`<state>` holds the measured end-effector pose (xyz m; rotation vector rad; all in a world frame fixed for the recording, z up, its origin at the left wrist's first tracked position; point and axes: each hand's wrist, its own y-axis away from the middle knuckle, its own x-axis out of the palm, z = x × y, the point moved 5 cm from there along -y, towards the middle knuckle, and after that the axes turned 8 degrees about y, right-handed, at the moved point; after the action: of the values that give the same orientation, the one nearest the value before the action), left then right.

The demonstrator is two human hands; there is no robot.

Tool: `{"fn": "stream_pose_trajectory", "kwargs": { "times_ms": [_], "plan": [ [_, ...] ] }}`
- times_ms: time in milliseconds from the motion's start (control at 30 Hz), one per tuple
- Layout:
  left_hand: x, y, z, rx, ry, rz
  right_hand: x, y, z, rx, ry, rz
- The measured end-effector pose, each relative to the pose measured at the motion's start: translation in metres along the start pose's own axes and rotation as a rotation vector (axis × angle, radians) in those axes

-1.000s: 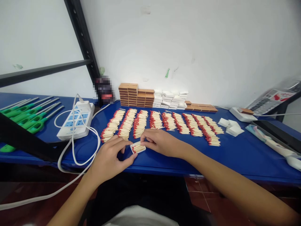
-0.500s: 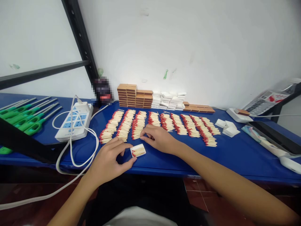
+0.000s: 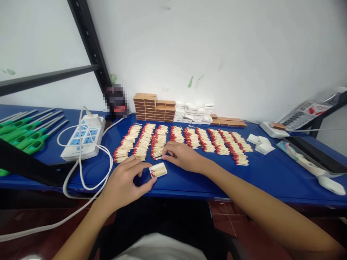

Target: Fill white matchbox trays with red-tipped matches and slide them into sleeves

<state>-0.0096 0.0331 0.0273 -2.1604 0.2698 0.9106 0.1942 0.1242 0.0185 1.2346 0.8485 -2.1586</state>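
A small white matchbox tray with several red-headed matches in it lies on the blue tabletop. My left hand grips it at its left end, thumb at the near side and index finger at the far side. Just beyond the tray, my right hand is closed in a pinch. A single match lies at its fingertips, at the near end of a row of matches. More matches lie in slanting rows to both sides, and the right hand partly covers one row.
Brown matchbox sleeves and white trays are stacked against the wall. Loose white trays lie to the right. A power strip with looping white cable and green-handled tools occupy the left. A packaged toothbrush lies at right.
My right fingertips have drawn one match slightly out from the near end of the row. The left hand keeps its hold on the tray. The view has shifted slightly.
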Motion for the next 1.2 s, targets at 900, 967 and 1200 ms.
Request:
{"fn": "stream_pose_trajectory", "kwargs": {
  "times_ms": [900,967,1200],
  "plan": [
    [0.000,0.001,0.001,-0.024,-0.027,-0.007,0.000,0.000,0.006,-0.013,-0.020,-0.021],
    [0.001,0.001,0.001,-0.023,-0.032,-0.005,0.000,-0.001,0.006,0.006,-0.026,-0.017],
    [0.000,0.000,0.000,-0.029,-0.039,0.001,-0.001,-0.001,0.006,0.004,-0.029,-0.021]
  ]
}}
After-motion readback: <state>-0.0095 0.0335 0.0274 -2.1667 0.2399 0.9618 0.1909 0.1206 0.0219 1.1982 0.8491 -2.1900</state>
